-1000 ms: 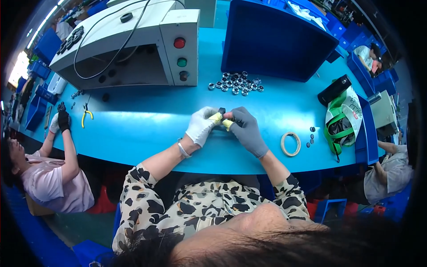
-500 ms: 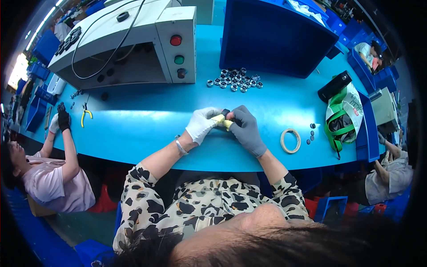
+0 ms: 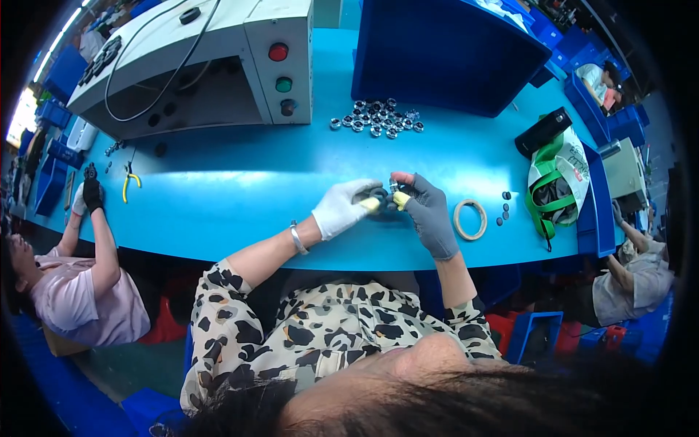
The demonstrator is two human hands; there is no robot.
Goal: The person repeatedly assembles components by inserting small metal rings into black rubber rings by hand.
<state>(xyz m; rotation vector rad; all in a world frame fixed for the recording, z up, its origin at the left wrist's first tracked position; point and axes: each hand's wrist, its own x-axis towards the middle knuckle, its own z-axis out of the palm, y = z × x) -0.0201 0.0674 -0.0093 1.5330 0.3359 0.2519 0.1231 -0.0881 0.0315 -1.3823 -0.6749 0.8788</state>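
My left hand (image 3: 346,209), in a white glove with a yellow thumb tip, is closed on a black round part (image 3: 378,195). To its right, my right hand (image 3: 428,211) wears a grey glove with a bare fingertip and a yellow thumb tip. Between that finger and thumb it pinches a small shiny metal piece (image 3: 394,186). The two hands are close together above the blue table, and the fingers partly hide both parts. Beyond them lies a cluster of chrome rings with dark centres (image 3: 376,116).
A white machine box (image 3: 280,29) with buttons stands at the far left, beside a large blue bin (image 3: 451,54). A tape roll (image 3: 470,220), several black discs (image 3: 506,207) and a green-white bag (image 3: 557,175) lie right. Yellow-handled pliers (image 3: 129,182) lie left, near a co-worker (image 3: 98,291).
My hands have drawn slightly apart; the right fingers have opened outward, and a metal piece now shows in them. The whole view has shifted a little.
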